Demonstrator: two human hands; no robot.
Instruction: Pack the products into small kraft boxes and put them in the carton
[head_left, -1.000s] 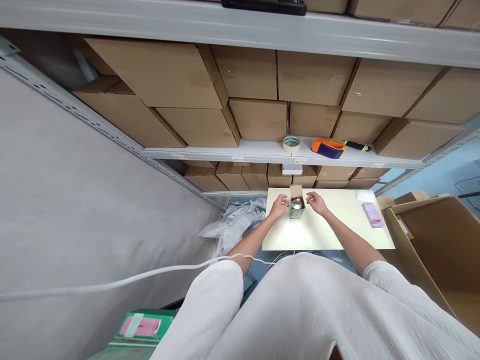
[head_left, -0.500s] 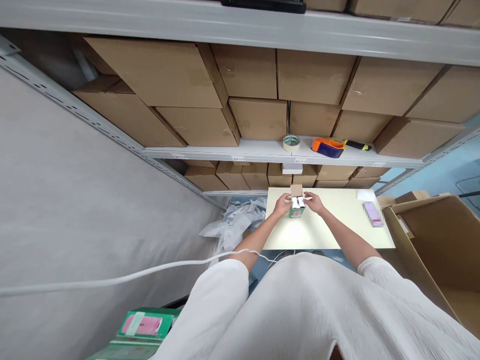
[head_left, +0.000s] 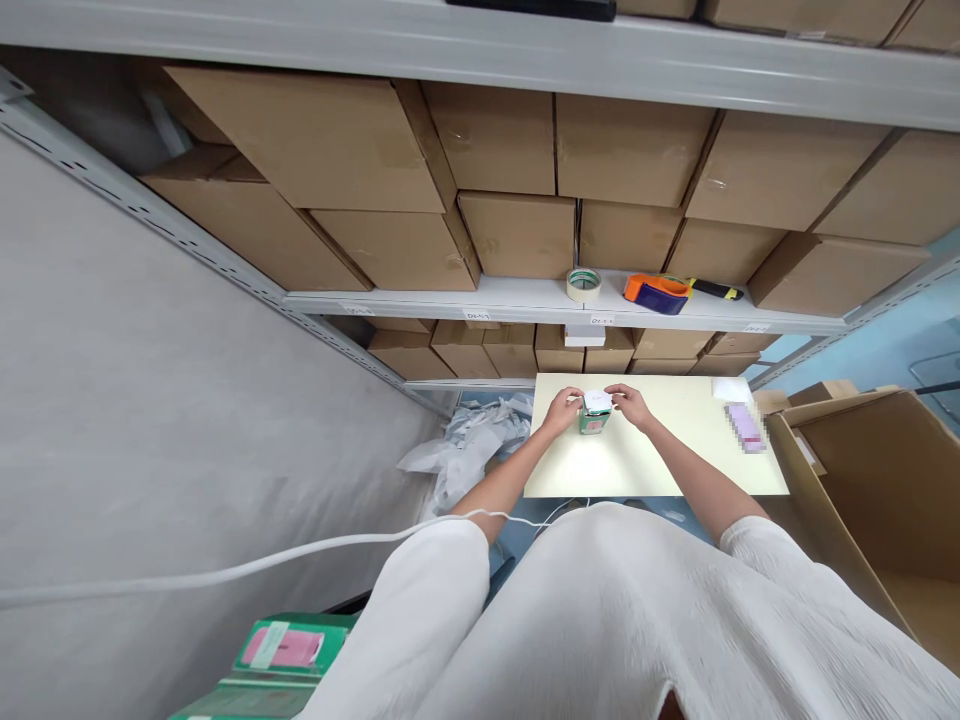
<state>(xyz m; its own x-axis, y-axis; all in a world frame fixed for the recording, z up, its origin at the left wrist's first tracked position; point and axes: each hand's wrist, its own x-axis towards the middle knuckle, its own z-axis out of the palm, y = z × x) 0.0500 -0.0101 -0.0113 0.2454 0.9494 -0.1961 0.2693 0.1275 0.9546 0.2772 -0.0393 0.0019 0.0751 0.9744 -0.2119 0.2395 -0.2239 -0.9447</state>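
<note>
A small green carton (head_left: 592,424) with a pink patch on its front stands upright on the pale yellow board (head_left: 645,460). Its white top flap (head_left: 597,401) lies over the opening. My left hand (head_left: 562,408) is at the carton's left upper edge, thumb and fingertips closed on it. From the right, my right hand (head_left: 630,404) grips the other upper edge with its fingertips. Small details of the finger contact are hard to make out at this size.
At the board's right lie a blurred purple pack (head_left: 745,427) and a white packet (head_left: 730,390). A large open cardboard box (head_left: 855,460) stands right. The shelf ahead holds brown boxes, a tape roll (head_left: 583,285) and an orange tape dispenser (head_left: 657,292). A white cable (head_left: 300,548) crosses left.
The carton's upright brown flap has folded down, and a white surface now covers its top. Both hands stay beside the carton, with only slight finger movement.
</note>
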